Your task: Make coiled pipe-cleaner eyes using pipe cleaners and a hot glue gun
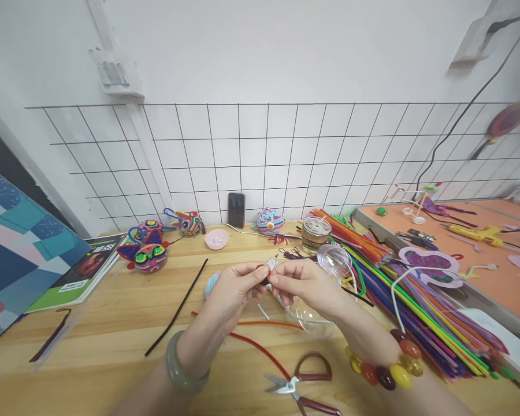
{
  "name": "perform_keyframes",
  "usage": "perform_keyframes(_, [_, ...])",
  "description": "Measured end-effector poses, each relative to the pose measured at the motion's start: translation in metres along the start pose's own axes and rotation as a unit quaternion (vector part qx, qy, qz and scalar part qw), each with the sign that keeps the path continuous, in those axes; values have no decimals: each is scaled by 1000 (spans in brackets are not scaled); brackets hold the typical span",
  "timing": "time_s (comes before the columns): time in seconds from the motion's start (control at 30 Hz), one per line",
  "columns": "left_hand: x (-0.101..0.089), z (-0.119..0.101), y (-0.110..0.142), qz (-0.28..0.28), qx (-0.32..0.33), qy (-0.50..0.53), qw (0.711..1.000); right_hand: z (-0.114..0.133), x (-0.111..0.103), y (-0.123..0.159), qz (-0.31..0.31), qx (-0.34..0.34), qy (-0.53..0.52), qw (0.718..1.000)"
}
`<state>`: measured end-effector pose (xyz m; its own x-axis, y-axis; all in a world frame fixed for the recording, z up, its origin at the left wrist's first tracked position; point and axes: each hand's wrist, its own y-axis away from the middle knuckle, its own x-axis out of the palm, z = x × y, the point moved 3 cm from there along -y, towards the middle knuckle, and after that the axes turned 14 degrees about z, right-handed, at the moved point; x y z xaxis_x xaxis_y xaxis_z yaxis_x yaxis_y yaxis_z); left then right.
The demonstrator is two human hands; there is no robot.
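Observation:
My left hand (238, 286) and my right hand (301, 280) meet in front of me above the wooden table, both with fingers closed in a pinch. Between the fingertips is a small dark and red piece (266, 280), mostly covered, whose kind I cannot make out. Just beyond the fingers shows a white tool tip (273, 263) with a pointed end, partly hidden by my hands. A light blue ball (211, 284) peeks out behind my left wrist. Clear plastic half-spheres (314, 318) lie beside my right hand. Below sit dark red-handled scissors (297, 384) with blades apart, touching a red pipe cleaner (262, 349).
Several pipe cleaners (398, 300) are heaped on the right. A black pipe cleaner (177, 306) lies left. At the back stand a phone (236, 210), pink dish (216, 239), colourful fish-like crafts (149, 257) and a jar (315, 234). A yellow glue gun (476, 234) rests far right.

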<state>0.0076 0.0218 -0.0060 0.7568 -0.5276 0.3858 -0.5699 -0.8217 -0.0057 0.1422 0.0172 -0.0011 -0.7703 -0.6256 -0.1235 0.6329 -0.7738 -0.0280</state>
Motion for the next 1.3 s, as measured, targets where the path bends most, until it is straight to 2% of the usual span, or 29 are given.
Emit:
perform_keyframes(0.1, [0,1,0,-2,-1,10,1000,1,-1,0,-10,-13,4,1000])
perform_keyframes(0.43, [-1,-1,2,45,-32,65,996,0,-3,3,7,-6,-48,999])
perform_keyframes(0.63, [-3,-3,4,71,-34,26,997,2,-2,3,16,-7,-37,999])
perform_keyframes(0.97, [-3,1,1,20,-26,-6,999,7,0,4,21,-13,40,999])
perform_keyframes(1.3, [-3,-2,1,21,-8,-16,1000,2,-1,2,15,-17,30,999])
